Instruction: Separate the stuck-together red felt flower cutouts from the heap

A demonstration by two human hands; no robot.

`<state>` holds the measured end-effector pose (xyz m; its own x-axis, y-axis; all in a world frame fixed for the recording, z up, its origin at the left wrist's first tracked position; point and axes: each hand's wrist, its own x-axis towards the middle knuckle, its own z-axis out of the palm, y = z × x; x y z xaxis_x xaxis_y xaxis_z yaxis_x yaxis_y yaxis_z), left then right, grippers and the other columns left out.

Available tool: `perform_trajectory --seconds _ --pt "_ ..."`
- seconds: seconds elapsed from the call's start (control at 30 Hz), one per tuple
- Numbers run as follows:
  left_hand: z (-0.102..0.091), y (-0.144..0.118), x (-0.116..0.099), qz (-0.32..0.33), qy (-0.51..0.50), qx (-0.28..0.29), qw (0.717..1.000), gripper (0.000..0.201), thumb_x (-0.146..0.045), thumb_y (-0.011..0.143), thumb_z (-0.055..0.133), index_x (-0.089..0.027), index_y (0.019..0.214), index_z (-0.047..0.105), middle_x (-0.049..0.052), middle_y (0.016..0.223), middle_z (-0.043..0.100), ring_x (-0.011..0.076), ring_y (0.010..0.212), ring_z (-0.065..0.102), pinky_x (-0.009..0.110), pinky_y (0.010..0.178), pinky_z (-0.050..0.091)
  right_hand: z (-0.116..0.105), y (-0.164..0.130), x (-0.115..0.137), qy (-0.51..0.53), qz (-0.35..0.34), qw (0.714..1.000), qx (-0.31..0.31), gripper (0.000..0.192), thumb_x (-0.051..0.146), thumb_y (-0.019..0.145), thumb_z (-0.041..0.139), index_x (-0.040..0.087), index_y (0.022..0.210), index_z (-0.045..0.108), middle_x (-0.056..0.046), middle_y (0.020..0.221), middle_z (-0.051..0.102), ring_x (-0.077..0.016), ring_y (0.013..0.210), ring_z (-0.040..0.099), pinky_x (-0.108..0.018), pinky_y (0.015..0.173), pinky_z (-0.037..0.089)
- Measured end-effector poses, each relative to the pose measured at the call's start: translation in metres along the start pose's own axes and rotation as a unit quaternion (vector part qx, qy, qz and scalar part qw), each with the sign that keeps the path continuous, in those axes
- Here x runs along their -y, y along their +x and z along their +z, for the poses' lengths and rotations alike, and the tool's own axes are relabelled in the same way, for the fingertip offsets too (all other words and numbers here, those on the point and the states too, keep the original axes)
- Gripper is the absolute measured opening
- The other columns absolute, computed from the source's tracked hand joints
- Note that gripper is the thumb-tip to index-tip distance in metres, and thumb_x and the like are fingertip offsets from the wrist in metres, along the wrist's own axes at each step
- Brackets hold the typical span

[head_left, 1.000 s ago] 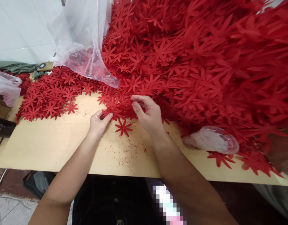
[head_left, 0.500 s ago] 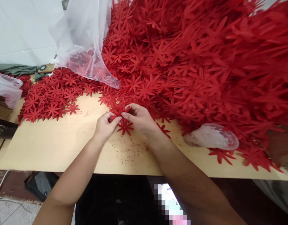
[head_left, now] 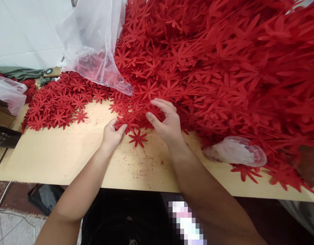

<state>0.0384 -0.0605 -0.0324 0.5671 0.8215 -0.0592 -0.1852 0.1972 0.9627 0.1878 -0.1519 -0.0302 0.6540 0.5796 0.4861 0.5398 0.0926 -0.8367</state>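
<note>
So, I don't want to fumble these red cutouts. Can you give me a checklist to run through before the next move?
1. Left hand grips a red cutout: ok, pinched by thumb and fingers.
2. Held cutout is a single layer: cannot tell.
3. Right hand free: ok, thumb and fingers apart.
4. Loose cutout within view: ok, on the table between the hands.
5. Work surface free of debris: not ok, red specks are scattered there.
</note>
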Motion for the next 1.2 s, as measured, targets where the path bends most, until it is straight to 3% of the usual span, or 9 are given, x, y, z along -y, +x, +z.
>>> perform_trajectory --seconds 0.1,0.2,0.27,0.47,0.57,0.73,0.87,1.1,1.2 --pt "0.001 -0.003 0.0 -0.008 0.024 0.022 0.999 0.019 -0.023 0.064 0.074 -0.016 0.074 0.061 -0.003 0.064 0.063 0.008 0.057 0.055 0.023 0.063 0.046 0.012 -0.011 0.014 0.055 0.039 0.995 0.071 0.039 0.044 0.073 0.069 0.023 0.105 0.064 -0.009 0.116 0.063 -0.0234 0.113 0.055 -0.046 0.103 0.041" --pt "0.001 -0.004 0.0 -0.01 0.048 0.023 0.999 0.025 -0.031 0.064 0.076 -0.016 0.064 0.056 -0.005 0.053 0.056 0.0064 0.048 0.047 0.022 0.052 0.038 0.026 -0.021 0.022 0.17 0.145 0.958 0.18 0.039 0.051 0.068 0.071 0.02 0.092 0.063 -0.006 0.092 0.069 -0.0193 0.085 0.065 -0.04 0.083 0.053" --pt "0.0 -0.004 0.0 -0.007 0.047 0.029 0.998 0.03 -0.036 0.063 0.077 -0.016 0.063 0.055 -0.005 0.052 0.055 0.0063 0.048 0.046 0.022 0.051 0.037 0.031 -0.022 0.024 0.218 0.183 0.937 0.202 0.039 0.052 0.063 0.074 0.02 0.081 0.06 -0.002 0.077 0.067 -0.0158 0.07 0.063 -0.035 0.072 0.055" --pt "-0.002 -0.001 0.001 -0.015 0.022 0.1 0.995 0.035 -0.046 0.061 0.077 -0.016 0.069 0.06 -0.001 0.062 0.062 0.0081 0.056 0.053 0.024 0.061 0.045 0.022 -0.009 0.012 0.218 0.195 0.953 0.08 0.033 0.047 0.06 0.076 0.022 0.071 0.058 0.004 0.062 0.058 -0.0095 0.055 0.052 -0.026 0.056 0.048" --pt "-0.003 0.001 0.004 -0.005 0.019 0.072 0.997 0.031 -0.042 0.065 0.075 -0.016 0.065 0.058 -0.002 0.059 0.06 0.0073 0.054 0.052 0.024 0.06 0.044 0.018 -0.004 0.006 0.236 0.214 0.947 0.029 0.036 0.045 0.056 0.078 0.022 0.071 0.055 0.005 0.061 0.055 -0.0084 0.051 0.049 -0.025 0.05 0.043" --pt "-0.004 0.002 0.004 -0.015 -0.018 0.015 1.0 0.02 -0.029 0.066 0.073 -0.016 0.076 0.061 -0.003 0.062 0.061 0.0067 0.055 0.052 0.023 0.06 0.043 0.017 -0.006 0.009 0.228 0.191 0.953 0.057 0.036 0.046 0.058 0.077 0.023 0.072 0.053 0.005 0.058 0.055 -0.0089 0.049 0.048 -0.026 0.049 0.044" --pt "-0.003 -0.001 0.001 -0.029 -0.027 0.008 0.999 0.013 -0.024 0.067 0.069 -0.017 0.075 0.063 -0.003 0.064 0.062 0.007 0.057 0.051 0.023 0.061 0.041 0.016 -0.009 0.013 0.209 0.192 0.955 0.084 0.036 0.05 0.061 0.075 0.022 0.068 0.053 0.004 0.056 0.053 -0.0091 0.047 0.046 -0.025 0.046 0.041" --pt "0.001 -0.004 0.0 -0.033 -0.045 0.022 0.998 0.013 -0.027 0.069 0.065 -0.017 0.064 0.058 -0.004 0.054 0.053 0.0068 0.051 0.044 0.023 0.055 0.035 0.018 -0.011 0.02 0.147 0.167 0.972 0.076 0.057 0.067 0.065 0.065 0.02 0.052 0.035 0.006 0.051 0.029 -0.0061 0.048 0.026 -0.023 0.043 0.023" --pt "0.002 -0.004 0.001 -0.034 -0.039 0.022 0.998 0.018 -0.032 0.066 0.07 -0.017 0.068 0.06 -0.005 0.056 0.055 0.0062 0.051 0.043 0.023 0.054 0.035 0.021 -0.013 0.022 0.157 0.171 0.969 0.085 0.057 0.065 0.065 0.067 0.021 0.052 0.033 0.006 0.05 0.028 -0.0064 0.048 0.027 -0.023 0.044 0.027"
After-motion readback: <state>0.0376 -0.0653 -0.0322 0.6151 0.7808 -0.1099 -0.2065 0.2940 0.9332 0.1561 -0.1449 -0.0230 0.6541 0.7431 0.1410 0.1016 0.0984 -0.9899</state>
